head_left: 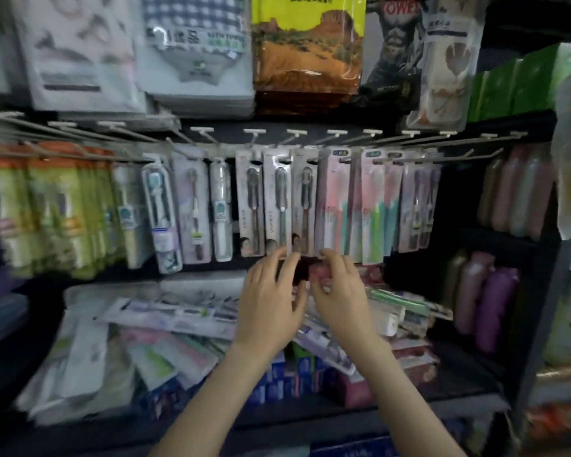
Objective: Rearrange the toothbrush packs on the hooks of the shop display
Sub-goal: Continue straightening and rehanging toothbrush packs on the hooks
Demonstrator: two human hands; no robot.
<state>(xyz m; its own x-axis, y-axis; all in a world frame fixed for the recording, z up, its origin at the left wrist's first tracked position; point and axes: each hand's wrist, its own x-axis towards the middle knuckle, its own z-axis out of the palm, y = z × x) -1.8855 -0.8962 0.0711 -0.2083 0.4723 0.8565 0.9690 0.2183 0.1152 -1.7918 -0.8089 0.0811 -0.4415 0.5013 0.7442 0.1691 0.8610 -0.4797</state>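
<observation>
left hand (271, 291) fingers spread | right hand (340, 285) grip unclear | pastel toothbrush packs (279, 206) hanging

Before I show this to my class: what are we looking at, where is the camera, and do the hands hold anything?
No machine: these are a person's bare hands, filmed by one camera worn on the head, looking forward and down. The left hand and right hand reach the bottom edges of toothbrush packs hanging on hooks. Below lies a loose pile of packs on a shelf. The left hand's spread fingers touch a pack; blur hides whether the right hand grips anything.
</observation>
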